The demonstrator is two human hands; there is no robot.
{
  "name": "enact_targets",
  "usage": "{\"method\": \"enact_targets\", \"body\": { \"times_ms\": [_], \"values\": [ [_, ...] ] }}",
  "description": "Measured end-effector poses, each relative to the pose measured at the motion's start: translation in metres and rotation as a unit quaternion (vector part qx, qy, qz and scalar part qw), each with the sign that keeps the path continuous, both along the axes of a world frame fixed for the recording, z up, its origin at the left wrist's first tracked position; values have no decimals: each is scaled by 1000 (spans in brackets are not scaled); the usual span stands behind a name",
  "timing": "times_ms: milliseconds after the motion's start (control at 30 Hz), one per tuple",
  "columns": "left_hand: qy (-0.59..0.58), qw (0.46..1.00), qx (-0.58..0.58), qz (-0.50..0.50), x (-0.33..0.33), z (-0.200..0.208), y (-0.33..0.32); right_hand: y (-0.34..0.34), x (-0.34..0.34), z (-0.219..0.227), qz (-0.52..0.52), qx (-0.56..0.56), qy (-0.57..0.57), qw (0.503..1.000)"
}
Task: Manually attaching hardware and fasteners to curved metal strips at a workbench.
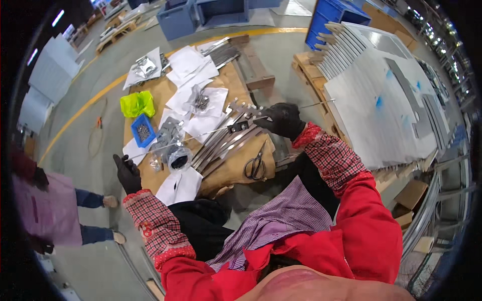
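Observation:
A long thin metal rod [201,134] stretches between my two black-gloved hands, slanting up to the right. My left hand [128,173] pinches it near its left end. Closed around its right part is my right hand [282,120], with the rod's tip sticking out beyond toward the right. Just left of my right hand, a small black block with holes [238,127] is at the rod; whether it is fixed to it I cannot tell. Beneath lie several flat metal strips [226,145] in a fanned bundle. Black-handled scissors [255,165] rest on the cardboard nearer me.
Brown cardboard [211,183] covers the work surface. On it are a blue bin of small metal parts [143,131], a yellow-green bag [137,104], clear plastic bags [170,135] and white papers [193,65]. Stacked metal panels [371,105] stand right. Another person [55,208] is at left.

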State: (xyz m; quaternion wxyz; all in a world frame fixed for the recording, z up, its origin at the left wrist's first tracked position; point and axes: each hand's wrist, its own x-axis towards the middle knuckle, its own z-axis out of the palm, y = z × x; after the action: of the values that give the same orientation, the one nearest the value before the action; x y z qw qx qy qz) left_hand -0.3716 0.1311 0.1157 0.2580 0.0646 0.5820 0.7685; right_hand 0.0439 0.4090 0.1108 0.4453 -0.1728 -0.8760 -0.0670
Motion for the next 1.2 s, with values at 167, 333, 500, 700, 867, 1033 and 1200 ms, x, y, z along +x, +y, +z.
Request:
{"method": "enact_targets", "body": {
  "times_ms": [167, 333, 500, 700, 867, 1033, 1200],
  "values": [
    [-32, 999, 19, -17, 1, 1, 15, -10, 11, 9, -15, 1, 8, 1000],
    [-82, 994, 57, -38, -12, -16, 21, -18, 20, 7, -34, -12, -13, 999],
    [-141, 973, 133, -126, -33, -29, 15, -17, 25, 3, -35, -35, -30, 998],
    [-132, 938, 197, -253, -35, -26, 8, -15, 24, 1, -12, -48, -3, 999],
    [-267, 902, 237, -242, 8, 21, 19, 2, 23, -29, -41, -26, 3, 999],
    [-173, 916, 247, -265, 16, 11, 38, 1, 22, -18, -30, -25, -16, 999],
    [-75, 918, 265, -287, 21, -2, 40, -6, 24, -3, -67, -2, -64, 996]
  ]
}}
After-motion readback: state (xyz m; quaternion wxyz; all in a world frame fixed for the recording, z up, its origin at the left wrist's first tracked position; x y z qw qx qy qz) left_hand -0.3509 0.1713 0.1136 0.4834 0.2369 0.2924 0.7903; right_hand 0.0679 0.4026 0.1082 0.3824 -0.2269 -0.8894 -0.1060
